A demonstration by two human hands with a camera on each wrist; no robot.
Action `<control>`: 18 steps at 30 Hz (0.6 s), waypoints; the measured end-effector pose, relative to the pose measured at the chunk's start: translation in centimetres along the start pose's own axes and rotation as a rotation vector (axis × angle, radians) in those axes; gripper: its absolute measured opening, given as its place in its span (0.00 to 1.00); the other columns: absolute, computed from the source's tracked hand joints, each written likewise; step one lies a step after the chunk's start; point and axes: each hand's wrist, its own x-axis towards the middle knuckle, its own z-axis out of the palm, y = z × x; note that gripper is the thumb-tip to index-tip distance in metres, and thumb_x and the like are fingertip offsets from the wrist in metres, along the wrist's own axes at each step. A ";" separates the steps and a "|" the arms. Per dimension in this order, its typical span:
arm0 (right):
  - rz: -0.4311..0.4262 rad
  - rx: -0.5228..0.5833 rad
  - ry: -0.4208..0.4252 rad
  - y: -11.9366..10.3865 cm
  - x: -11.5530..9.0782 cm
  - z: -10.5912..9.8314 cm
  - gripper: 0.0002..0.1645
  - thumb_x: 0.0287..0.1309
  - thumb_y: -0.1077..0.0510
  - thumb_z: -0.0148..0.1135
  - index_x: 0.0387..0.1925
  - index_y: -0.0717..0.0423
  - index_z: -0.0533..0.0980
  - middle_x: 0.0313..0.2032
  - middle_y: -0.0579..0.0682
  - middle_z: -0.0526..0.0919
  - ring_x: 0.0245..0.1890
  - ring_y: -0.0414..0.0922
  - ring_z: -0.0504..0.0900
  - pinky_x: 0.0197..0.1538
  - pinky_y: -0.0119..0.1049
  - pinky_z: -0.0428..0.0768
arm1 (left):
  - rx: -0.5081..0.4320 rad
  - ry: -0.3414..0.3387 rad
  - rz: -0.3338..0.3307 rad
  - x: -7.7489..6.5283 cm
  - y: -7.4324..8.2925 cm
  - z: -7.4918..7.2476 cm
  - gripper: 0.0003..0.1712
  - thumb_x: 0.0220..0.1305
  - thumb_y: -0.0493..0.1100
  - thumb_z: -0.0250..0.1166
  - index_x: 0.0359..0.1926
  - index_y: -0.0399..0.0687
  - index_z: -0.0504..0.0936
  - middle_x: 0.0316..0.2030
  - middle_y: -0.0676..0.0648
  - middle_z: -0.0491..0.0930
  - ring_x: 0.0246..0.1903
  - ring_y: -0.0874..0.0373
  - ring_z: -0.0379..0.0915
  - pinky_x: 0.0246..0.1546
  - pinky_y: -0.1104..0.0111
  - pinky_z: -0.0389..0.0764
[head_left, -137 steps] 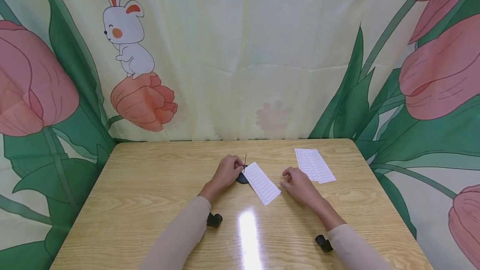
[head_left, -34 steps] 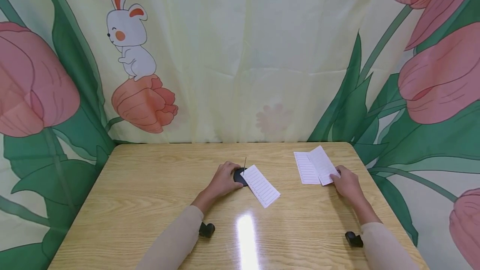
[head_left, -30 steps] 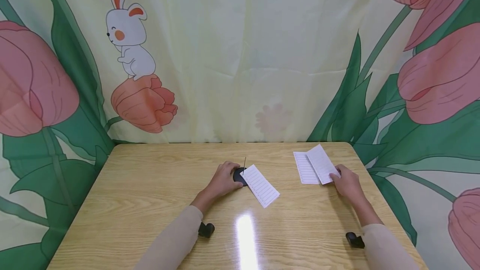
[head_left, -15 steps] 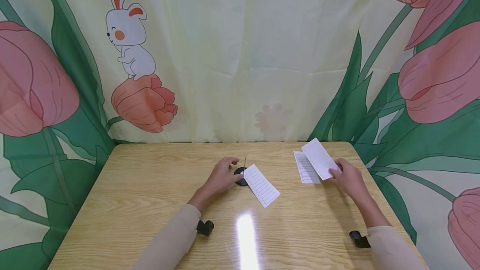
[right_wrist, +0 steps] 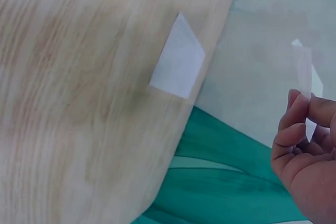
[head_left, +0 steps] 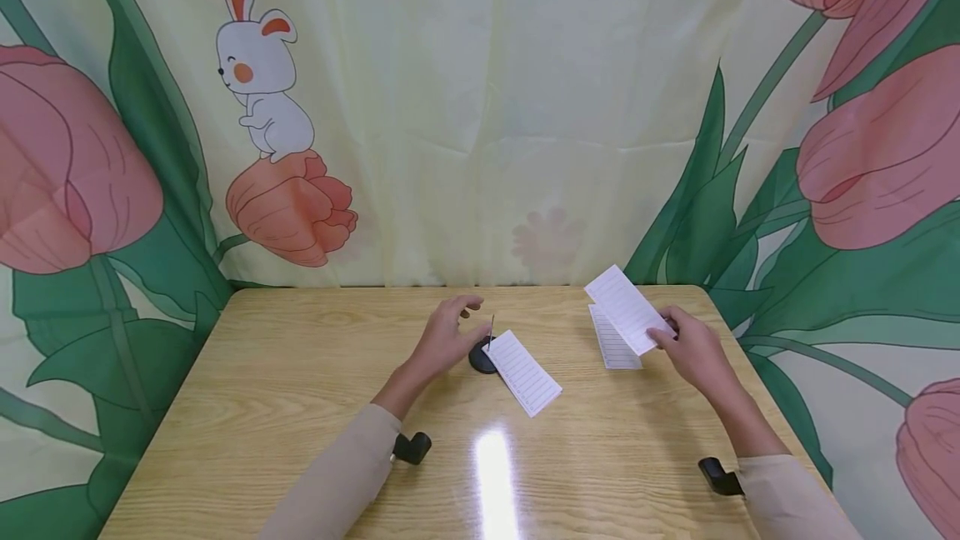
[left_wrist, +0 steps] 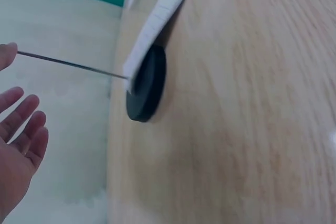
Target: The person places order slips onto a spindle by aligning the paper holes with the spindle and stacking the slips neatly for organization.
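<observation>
A bill spike (head_left: 482, 359) with a round black base and thin upright metal rod (left_wrist: 73, 66) stands near the middle of the table. A lined white paper slip (head_left: 527, 375) is impaled low on the rod, its free end slanting toward the table. My left hand (head_left: 442, 340) is beside the spike, fingers spread and holding nothing; one fingertip is close to the rod's tip in the left wrist view. At the right, my right hand (head_left: 696, 350) pinches another lined slip (head_left: 624, 308) by its near end, raised above the table. Below it lies a further slip (head_left: 617, 348).
The wooden table (head_left: 315, 390) ends at a back edge against a curtain (head_left: 420, 107) printed with a rabbit and tulips. Black wrist cameras (head_left: 412, 448) are strapped at both sleeves. A bright light reflection crosses the front of the table.
My right hand went to the slips at the right, took hold of one and raised it, moving it slightly left. My left hand let go of the spike's base and lifted, its fingers spreading.
</observation>
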 end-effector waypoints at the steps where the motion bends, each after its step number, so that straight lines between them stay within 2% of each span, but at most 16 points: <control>1: -0.008 0.001 0.002 -0.3 0.0 0.0 0.19 0.71 0.61 0.62 0.57 0.69 0.74 0.42 0.65 0.84 0.36 0.52 0.82 0.38 0.39 0.82 | 0.005 0.010 0.009 0.1 0.2 -0.1 0.26 0.68 0.45 0.71 0.64 0.41 0.78 0.55 0.40 0.81 0.53 0.40 0.78 0.56 0.51 0.79; 7: -0.052 0.020 0.010 -2.3 -0.3 -0.1 0.19 0.70 0.62 0.64 0.58 0.68 0.74 0.42 0.64 0.85 0.35 0.50 0.84 0.38 0.40 0.85 | 0.019 0.065 0.063 0.7 1.4 -0.3 0.21 0.71 0.44 0.68 0.61 0.41 0.81 0.54 0.41 0.83 0.51 0.44 0.79 0.53 0.51 0.80; 11: -0.072 0.041 -0.002 -3.5 -0.3 -0.2 0.20 0.70 0.61 0.64 0.58 0.67 0.75 0.44 0.63 0.85 0.36 0.50 0.84 0.40 0.41 0.86 | 0.008 0.078 0.095 1.2 2.4 -0.3 0.18 0.72 0.42 0.67 0.59 0.40 0.82 0.53 0.40 0.83 0.50 0.42 0.79 0.51 0.51 0.80; 18: -0.137 0.106 -0.020 -4.9 0.0 -0.4 0.19 0.69 0.64 0.64 0.57 0.68 0.76 0.43 0.63 0.85 0.38 0.52 0.86 0.39 0.32 0.85 | -0.006 0.068 0.154 2.2 4.5 -0.1 0.15 0.72 0.42 0.66 0.56 0.40 0.83 0.49 0.42 0.85 0.48 0.48 0.81 0.47 0.53 0.81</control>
